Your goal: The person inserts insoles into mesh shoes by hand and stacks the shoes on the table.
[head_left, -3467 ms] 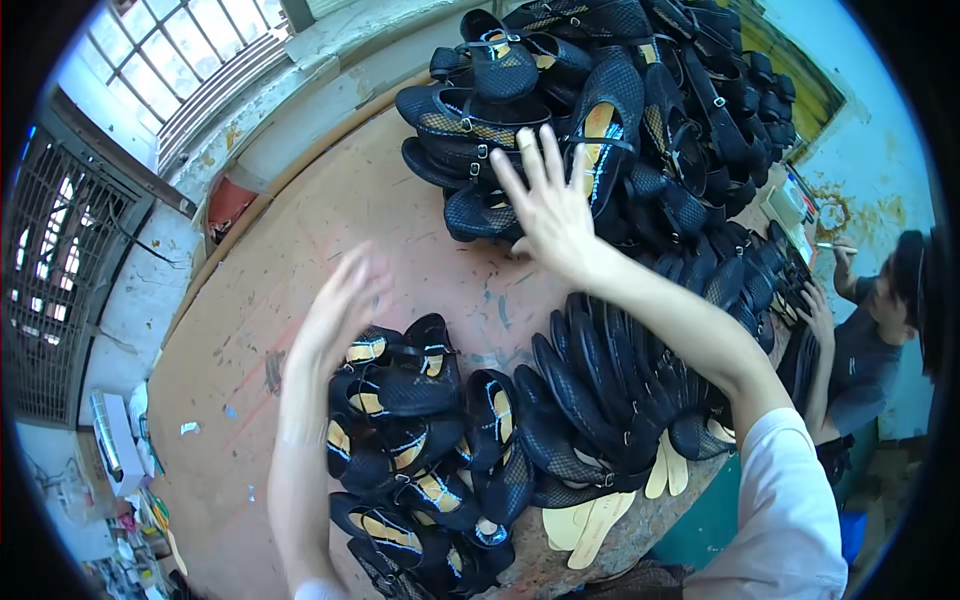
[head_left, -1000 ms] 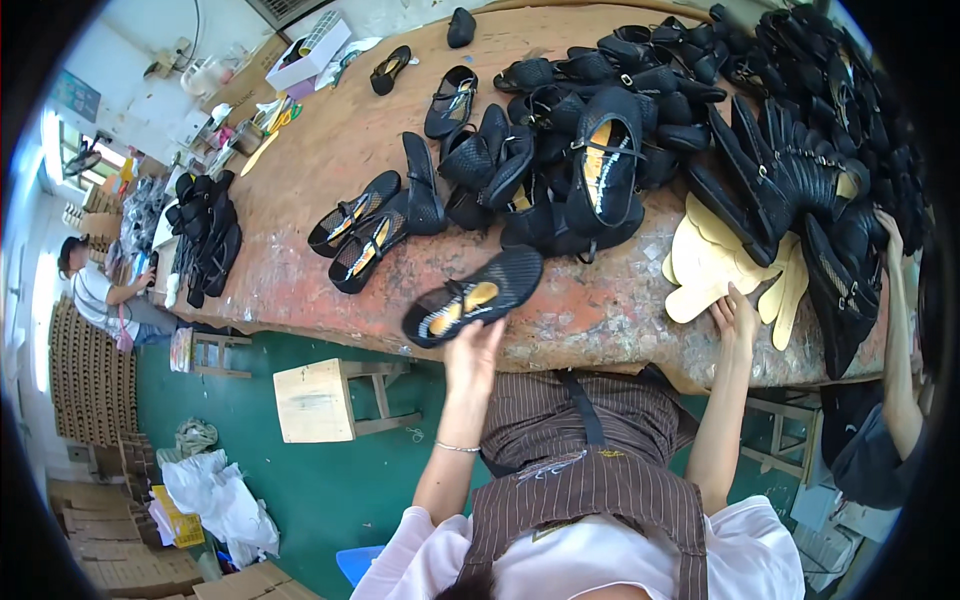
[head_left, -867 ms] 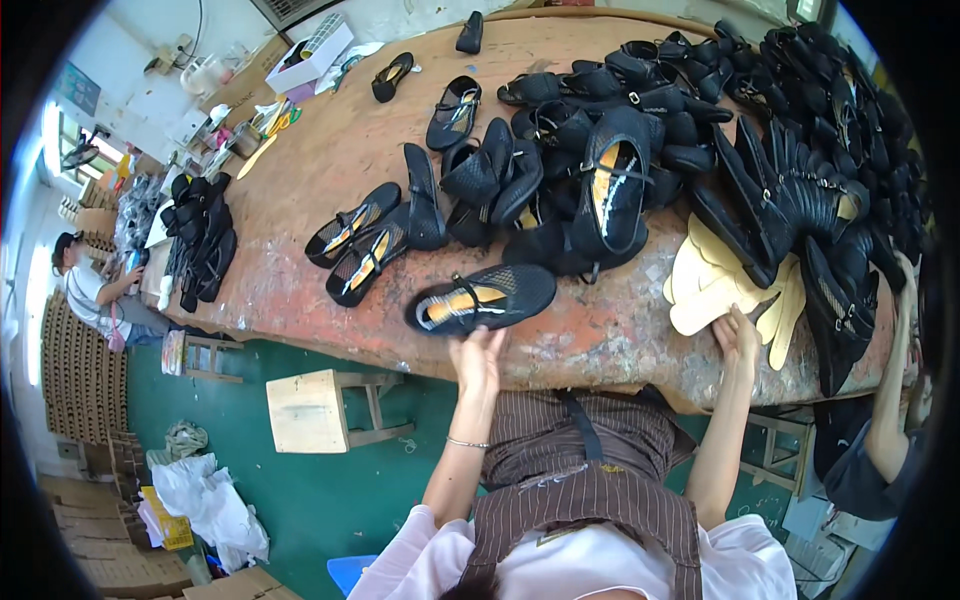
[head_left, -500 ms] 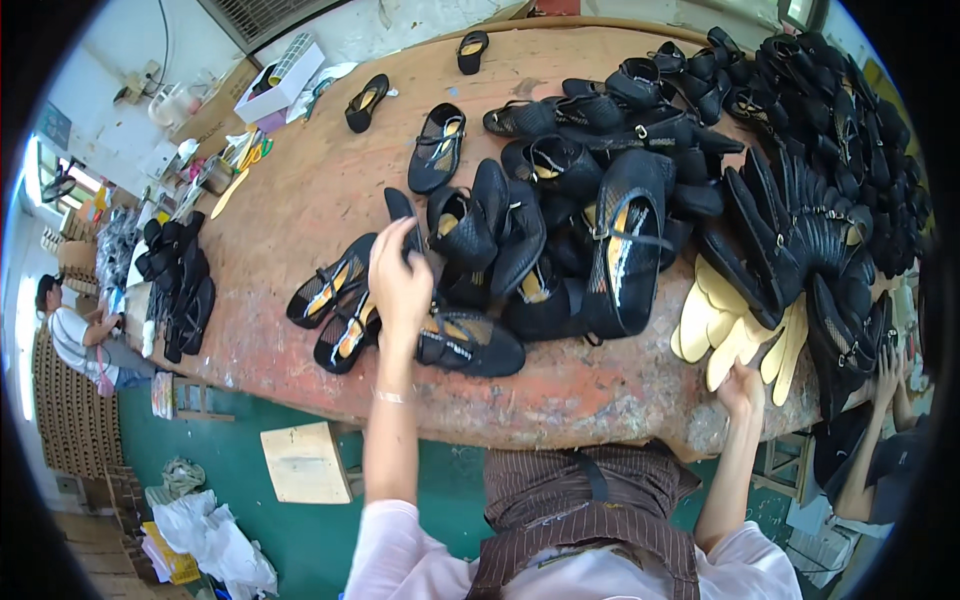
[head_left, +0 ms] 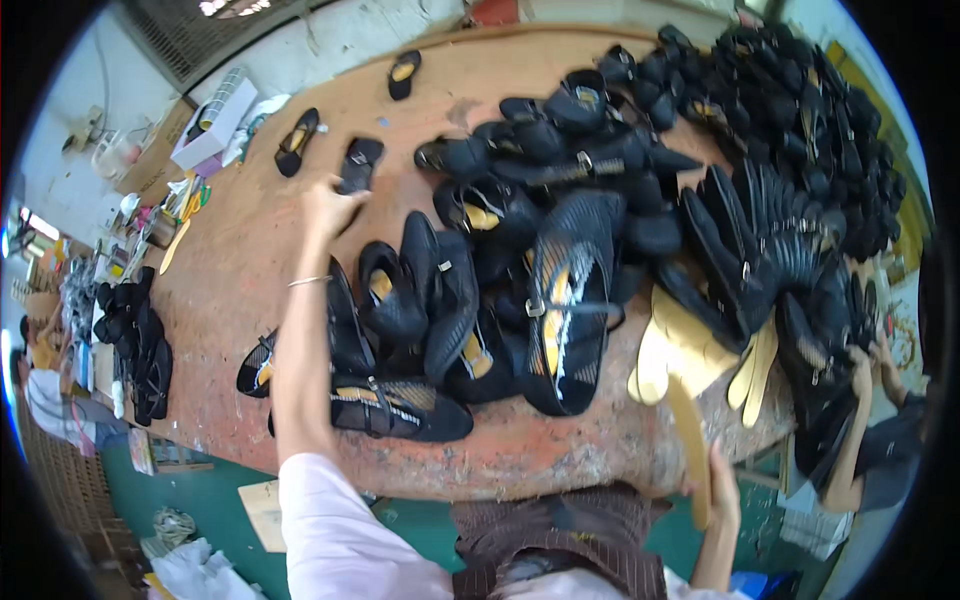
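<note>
Overhead, worn orange table (head_left: 230, 260) (scuffed) — green floor (head_left: 130, 500) beneath.

The shoes (head_left: 560, 300) are black with yellow inner soles, the loose insoles (head_left: 690, 350) are pale yellow, the table (head_left: 240, 260) is reddish brown, and the sleeve (head_left: 340, 530) is white.

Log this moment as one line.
left hand: grasping black shoe | right hand: holding tan insole at table edge
</note>
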A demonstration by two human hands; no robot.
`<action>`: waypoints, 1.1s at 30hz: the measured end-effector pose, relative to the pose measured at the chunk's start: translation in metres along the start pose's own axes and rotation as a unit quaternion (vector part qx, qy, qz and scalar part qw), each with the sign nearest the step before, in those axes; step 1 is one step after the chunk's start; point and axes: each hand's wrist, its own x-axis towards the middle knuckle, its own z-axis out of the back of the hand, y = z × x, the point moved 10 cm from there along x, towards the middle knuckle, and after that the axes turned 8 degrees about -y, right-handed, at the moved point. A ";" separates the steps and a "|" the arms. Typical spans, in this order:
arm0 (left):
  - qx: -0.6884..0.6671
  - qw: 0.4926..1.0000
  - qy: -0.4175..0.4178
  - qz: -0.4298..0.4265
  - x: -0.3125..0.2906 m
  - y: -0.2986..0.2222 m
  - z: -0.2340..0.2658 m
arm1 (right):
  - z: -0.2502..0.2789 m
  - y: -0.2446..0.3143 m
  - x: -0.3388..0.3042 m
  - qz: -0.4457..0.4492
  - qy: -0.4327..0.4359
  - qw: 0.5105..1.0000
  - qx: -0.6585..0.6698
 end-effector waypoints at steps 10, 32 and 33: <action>-0.242 0.919 0.131 -0.281 -0.295 -0.218 0.192 | -0.017 0.030 0.018 0.034 0.125 0.989 0.073; -0.032 0.942 0.246 -0.227 -0.445 -0.123 0.013 | -0.194 0.034 -0.096 0.625 0.313 0.476 -0.534; -0.043 0.942 0.240 -0.232 -0.446 -0.123 0.013 | -0.202 0.018 -0.093 0.622 0.335 0.483 -0.517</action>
